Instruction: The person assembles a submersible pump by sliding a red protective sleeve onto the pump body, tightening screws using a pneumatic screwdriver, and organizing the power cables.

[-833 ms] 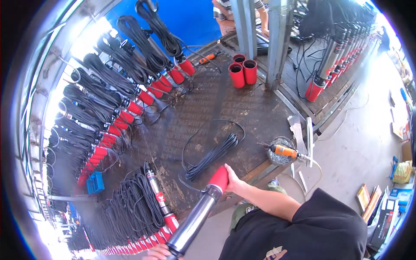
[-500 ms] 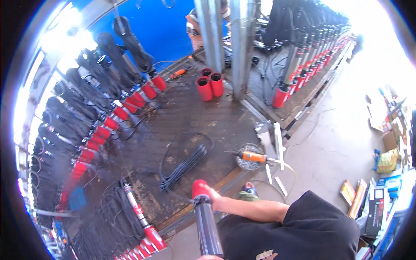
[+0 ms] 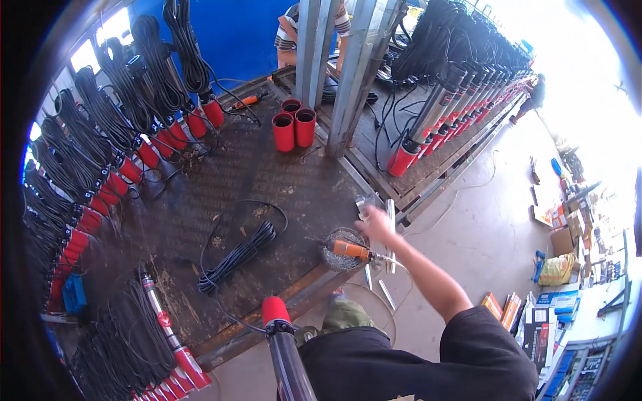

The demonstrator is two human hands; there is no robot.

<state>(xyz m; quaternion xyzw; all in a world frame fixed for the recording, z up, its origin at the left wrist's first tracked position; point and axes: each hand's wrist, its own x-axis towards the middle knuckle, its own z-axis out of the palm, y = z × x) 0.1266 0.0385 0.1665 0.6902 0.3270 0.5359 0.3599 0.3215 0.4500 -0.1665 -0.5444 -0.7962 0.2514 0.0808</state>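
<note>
My right hand reaches out over the table's front corner, its fingers apart and slightly blurred. Beneath them is a shiny, clear or silvery strip; whether they touch it I cannot tell. A dark, glossy cylindrical pump stands tilted against my front, with a red cap on its upper end. Its black cable runs onto the table to a tied coil. My left hand is out of view. Near my right forearm, an orange power tool lies across a round container of small metal pieces.
Three red cups stand by the metal posts. Rows of red-ended pumps with coiled cables line the left side and the right bench. Another person is behind the posts. Boxes lie at right.
My right hand has left the pump's red cap and moved up and right to the strips. My left hand, barely visible at the bottom edge before, is gone from view. The view has shifted.
</note>
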